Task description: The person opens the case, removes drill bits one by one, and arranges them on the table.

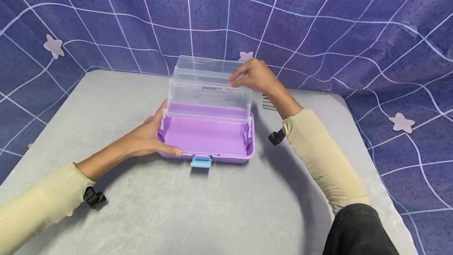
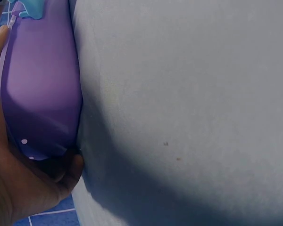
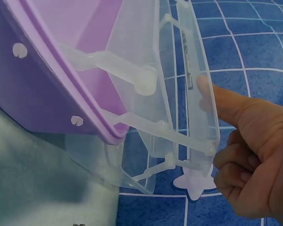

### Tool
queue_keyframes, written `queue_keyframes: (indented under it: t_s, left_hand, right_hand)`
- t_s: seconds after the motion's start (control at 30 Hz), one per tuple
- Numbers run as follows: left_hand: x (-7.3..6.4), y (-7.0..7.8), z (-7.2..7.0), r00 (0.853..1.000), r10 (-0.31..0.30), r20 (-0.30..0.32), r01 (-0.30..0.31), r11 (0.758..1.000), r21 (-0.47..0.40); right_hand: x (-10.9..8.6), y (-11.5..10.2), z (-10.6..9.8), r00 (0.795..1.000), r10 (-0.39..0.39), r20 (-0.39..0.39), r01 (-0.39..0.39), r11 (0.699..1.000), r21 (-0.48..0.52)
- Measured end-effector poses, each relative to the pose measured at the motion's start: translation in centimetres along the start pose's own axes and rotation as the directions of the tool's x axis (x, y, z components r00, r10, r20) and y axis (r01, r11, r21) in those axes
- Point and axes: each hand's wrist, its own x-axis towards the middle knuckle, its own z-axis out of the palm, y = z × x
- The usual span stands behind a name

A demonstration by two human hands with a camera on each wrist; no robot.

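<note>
A purple toolbox stands with its clear stepped trays raised at the back. Its light blue latch hangs at the front. My left hand grips the box's left end, thumb along the front rim; in the left wrist view its fingers reach under the purple end. Several thin dark metal rods, like drill bits, lie in an upper tray. My right hand is over that tray's right part, thumb and forefinger tips close by the rods' ends; I cannot tell whether they pinch one.
More thin metal rods lie in a row on the grey table, right of the box and partly behind the right forearm. A blue gridded cloth with pale stars surrounds the table. A dark-clothed knee shows at the lower right.
</note>
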Motion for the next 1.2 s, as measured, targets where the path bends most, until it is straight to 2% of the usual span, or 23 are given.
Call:
queue_keyframes:
  t_s: [0.17, 0.4, 0.53, 0.67, 0.87, 1.2]
  left_hand:
    - [-0.1, 0.0, 0.0, 1.000, -0.019, -0.001, 0.019, 1.000, 0.006]
    - [-0.2, 0.1, -0.1, 1.000, -0.019, -0.006, 0.019, 1.000, 0.002]
    - [-0.2, 0.1, -0.2, 1.000, -0.022, -0.006, 0.022, 1.000, -0.003]
    - [-0.2, 0.1, -0.1, 1.000, -0.017, -0.002, 0.017, 1.000, 0.006]
    - [-0.1, 0.0, -0.1, 1.000, -0.014, -0.007, 0.014, 1.000, 0.004]
    - [0.0, -0.1, -0.1, 1.000, -0.009, 0.004, 0.009, 1.000, 0.011]
  right_hand:
    - [0.3, -0.1, 0.0, 1.000, 0.012, 0.029, -0.011, 0.998, -0.058]
    - [0.3, -0.6, -0.3, 0.995, -0.040, 0.088, 0.051, 0.990, -0.131]
    - [0.3, -0.5, -0.3, 0.994, -0.044, 0.102, 0.058, 0.988, -0.140]
    - [-0.1, 0.0, -0.4, 0.995, -0.033, 0.091, 0.037, 0.998, -0.045]
    - [-0.7, 0.9, -0.2, 1.000, -0.007, 0.010, 0.006, 0.993, 0.122]
    - [-1.5, 1.8, 0.2, 0.995, 0.088, -0.052, -0.066, 0.942, 0.329]
